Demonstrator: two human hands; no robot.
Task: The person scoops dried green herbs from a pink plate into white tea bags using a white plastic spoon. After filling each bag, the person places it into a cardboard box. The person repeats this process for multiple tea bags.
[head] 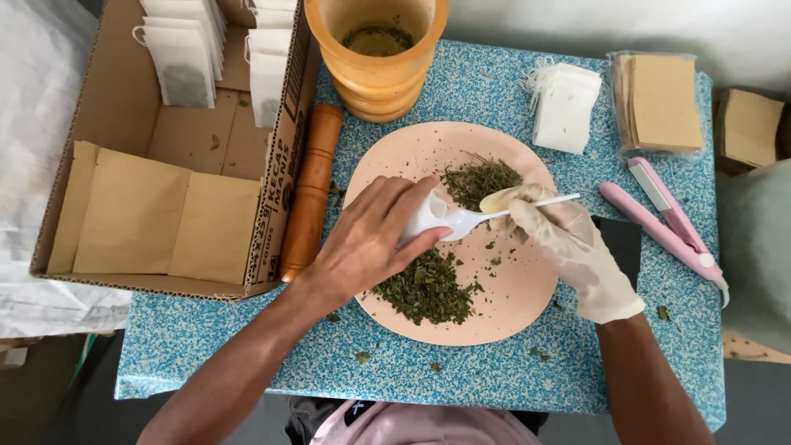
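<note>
My left hand (367,239) is bare and grips a small white tea bag (424,216) over a round pink plate (527,288). My right hand (568,247) wears a white glove and holds a white plastic spoon (494,213) by its handle, the bowl at the bag's mouth. Two heaps of dried green herb lie on the plate, one (479,180) at the back and one (428,288) at the front, partly under my left hand.
A wooden mortar (375,58) stands behind the plate, its pestle (309,194) lying left. An open cardboard box (124,107) holds filled tea bags and brown envelopes. Empty white bags (567,107), brown envelopes (659,103) and a pink sealer (667,218) lie right on the blue speckled table (247,354).
</note>
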